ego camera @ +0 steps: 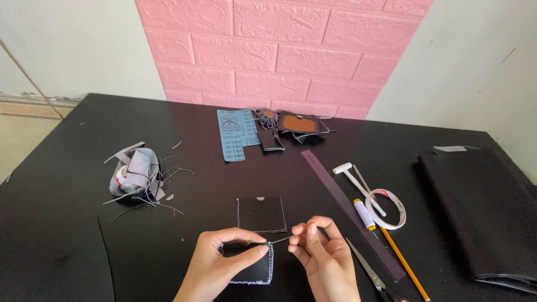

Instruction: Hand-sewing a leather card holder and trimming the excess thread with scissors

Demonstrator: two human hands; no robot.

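Observation:
My left hand [221, 263] pinches a small black leather piece [254, 271] with white stitching along its right and bottom edges, low at the table's front. My right hand [324, 257] sits just to its right, thumb and forefinger closed on a thin needle [281, 240] that points left at the piece's top corner. A second black leather square [261, 213] with white stitched edges lies flat just beyond both hands.
A dark ruler strip [347, 207], scissors [369, 274], an orange pencil [403, 260], a thread spool [364, 214], a tape roll [391, 208] and a white tool [355, 178] lie at right. Blue sandpaper [235, 134] and leather bits [299, 124] sit at the back, scraps [137, 176] at left, folded black material [486, 212] at far right.

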